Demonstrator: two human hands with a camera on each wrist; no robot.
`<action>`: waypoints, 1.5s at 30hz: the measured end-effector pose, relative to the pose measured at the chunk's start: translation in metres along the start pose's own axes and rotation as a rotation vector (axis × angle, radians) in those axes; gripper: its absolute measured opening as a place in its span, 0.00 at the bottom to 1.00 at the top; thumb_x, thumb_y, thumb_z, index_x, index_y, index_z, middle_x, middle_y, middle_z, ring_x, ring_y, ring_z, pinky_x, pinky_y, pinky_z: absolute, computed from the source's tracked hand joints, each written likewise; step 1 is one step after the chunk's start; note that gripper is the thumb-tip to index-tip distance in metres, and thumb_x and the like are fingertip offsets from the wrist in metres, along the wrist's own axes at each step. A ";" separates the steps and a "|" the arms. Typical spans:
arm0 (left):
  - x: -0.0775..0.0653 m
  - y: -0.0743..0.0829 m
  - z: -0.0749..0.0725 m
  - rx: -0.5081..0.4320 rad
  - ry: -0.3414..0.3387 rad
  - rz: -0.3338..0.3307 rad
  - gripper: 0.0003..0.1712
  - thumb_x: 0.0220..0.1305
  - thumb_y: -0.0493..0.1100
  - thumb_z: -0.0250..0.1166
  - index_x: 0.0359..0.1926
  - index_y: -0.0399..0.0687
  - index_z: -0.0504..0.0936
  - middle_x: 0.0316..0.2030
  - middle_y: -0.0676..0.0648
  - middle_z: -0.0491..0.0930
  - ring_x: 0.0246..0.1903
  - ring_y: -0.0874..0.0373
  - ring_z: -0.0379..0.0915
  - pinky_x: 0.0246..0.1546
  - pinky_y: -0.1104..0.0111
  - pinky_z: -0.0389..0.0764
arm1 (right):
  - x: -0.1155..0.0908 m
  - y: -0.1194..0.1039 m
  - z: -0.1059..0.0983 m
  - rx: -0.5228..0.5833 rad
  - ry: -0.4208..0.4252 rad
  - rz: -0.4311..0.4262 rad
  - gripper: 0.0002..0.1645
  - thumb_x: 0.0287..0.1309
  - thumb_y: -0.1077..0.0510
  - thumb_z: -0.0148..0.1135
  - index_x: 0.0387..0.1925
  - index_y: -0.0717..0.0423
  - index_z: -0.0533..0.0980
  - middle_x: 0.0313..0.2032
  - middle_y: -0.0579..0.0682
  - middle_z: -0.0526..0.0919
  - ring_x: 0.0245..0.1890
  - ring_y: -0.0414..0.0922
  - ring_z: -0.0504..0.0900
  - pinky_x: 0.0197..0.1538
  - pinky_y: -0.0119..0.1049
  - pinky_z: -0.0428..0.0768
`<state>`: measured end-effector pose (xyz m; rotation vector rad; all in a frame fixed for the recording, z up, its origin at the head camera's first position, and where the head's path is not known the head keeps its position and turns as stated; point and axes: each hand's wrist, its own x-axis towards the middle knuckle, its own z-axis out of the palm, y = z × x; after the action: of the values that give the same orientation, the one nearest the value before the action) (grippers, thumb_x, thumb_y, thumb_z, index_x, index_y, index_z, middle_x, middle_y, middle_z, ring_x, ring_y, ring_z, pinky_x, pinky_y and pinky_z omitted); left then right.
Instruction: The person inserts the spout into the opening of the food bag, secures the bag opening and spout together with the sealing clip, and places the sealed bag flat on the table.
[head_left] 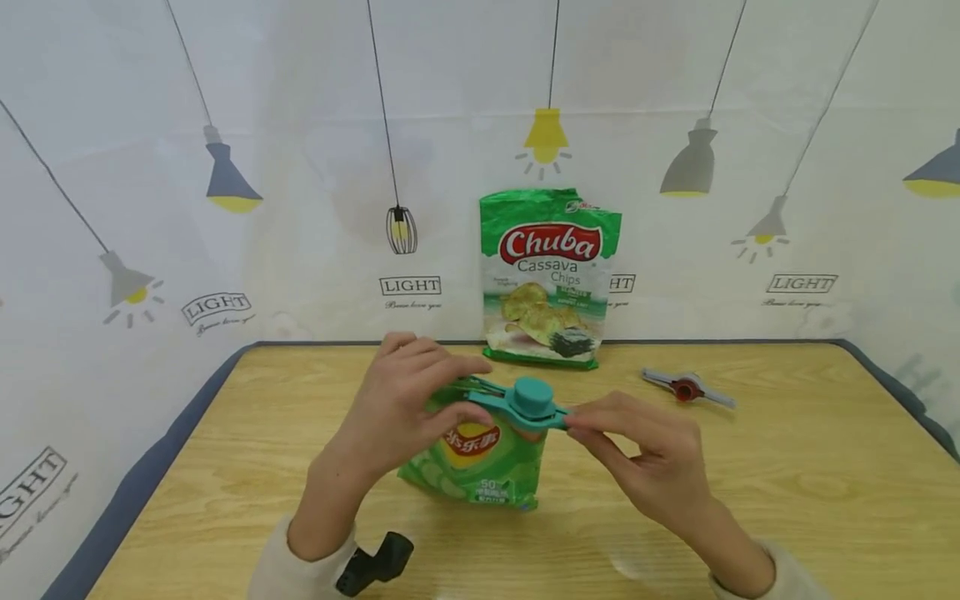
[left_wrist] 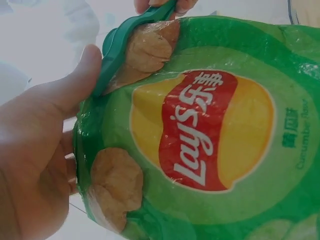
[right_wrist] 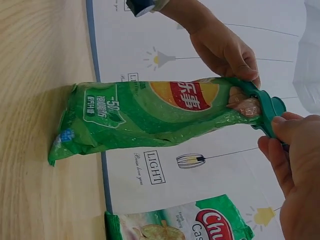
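Note:
A green Lay's chip bag [head_left: 495, 475] stands upright on the table, its lower end on the wood. Across its top edge lies a teal bag clip [head_left: 533, 400] with a round cap; in the left wrist view the clip [left_wrist: 117, 47] runs along the bag's top edge. My left hand [head_left: 405, 387] grips the bag's top at the left end of the clip, thumb in front and fingers behind the bag. The right hand [head_left: 648, 458] pinches the clip's other end between thumb and fingers. Below the clip, tan patches [right_wrist: 245, 102] show on the bag.
Behind the hands, a green and white Chuba cassava chips bag [head_left: 551, 275] stands at the table's back edge against a printed cloth backdrop. To its right lies a grey clip with a red round middle [head_left: 686, 387]. The wooden table [head_left: 810, 483] extends on both sides.

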<state>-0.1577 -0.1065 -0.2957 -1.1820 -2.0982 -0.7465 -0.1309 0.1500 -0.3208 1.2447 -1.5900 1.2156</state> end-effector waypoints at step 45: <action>-0.004 0.002 0.014 -0.302 -0.058 -0.076 0.23 0.68 0.59 0.52 0.46 0.46 0.81 0.39 0.55 0.82 0.42 0.63 0.74 0.44 0.61 0.58 | -0.023 -0.002 0.023 0.052 0.070 0.073 0.13 0.57 0.66 0.66 0.42 0.72 0.79 0.30 0.57 0.83 0.26 0.42 0.79 0.33 0.27 0.77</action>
<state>-0.1577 -0.0976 -0.3071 -1.2991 -2.1402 -1.1074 -0.1243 0.1332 -0.3478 1.1723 -1.5740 1.3396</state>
